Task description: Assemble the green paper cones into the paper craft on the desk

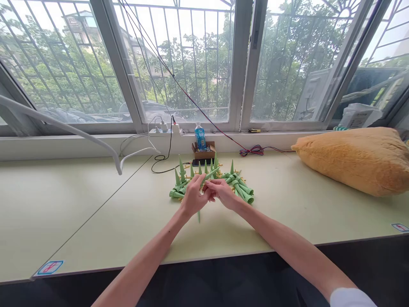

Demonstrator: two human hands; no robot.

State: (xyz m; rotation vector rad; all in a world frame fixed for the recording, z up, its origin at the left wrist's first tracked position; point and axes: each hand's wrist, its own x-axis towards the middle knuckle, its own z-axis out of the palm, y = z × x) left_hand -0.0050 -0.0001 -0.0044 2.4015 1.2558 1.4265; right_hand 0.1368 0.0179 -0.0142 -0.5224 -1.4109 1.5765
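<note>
My left hand (pixel 192 195) is closed around a slim green pointed cone (pixel 213 172), its tip slanting up to the right. Close against it, my right hand (pixel 223 192) has its fingertips pinched together at the cone's lower end; whatever lies between them is too small to make out. Behind both hands, several green cones (pixel 182 169) stand upright with small yellow pieces among them. More green cones (pixel 245 191) lie heaped to the right, and others (pixel 177 193) to the left. A thin green tip (pixel 199 216) shows below my left hand.
At the back stand a blue-labelled bottle (pixel 200 136) and a small cardboard box (pixel 204 152), with a dark phone (pixel 203 162) before them. A power strip (pixel 164 131), a coiled cable (pixel 252 150), an orange plush cushion (pixel 354 161) and a white bent tube (pixel 96 136) surround the work area.
</note>
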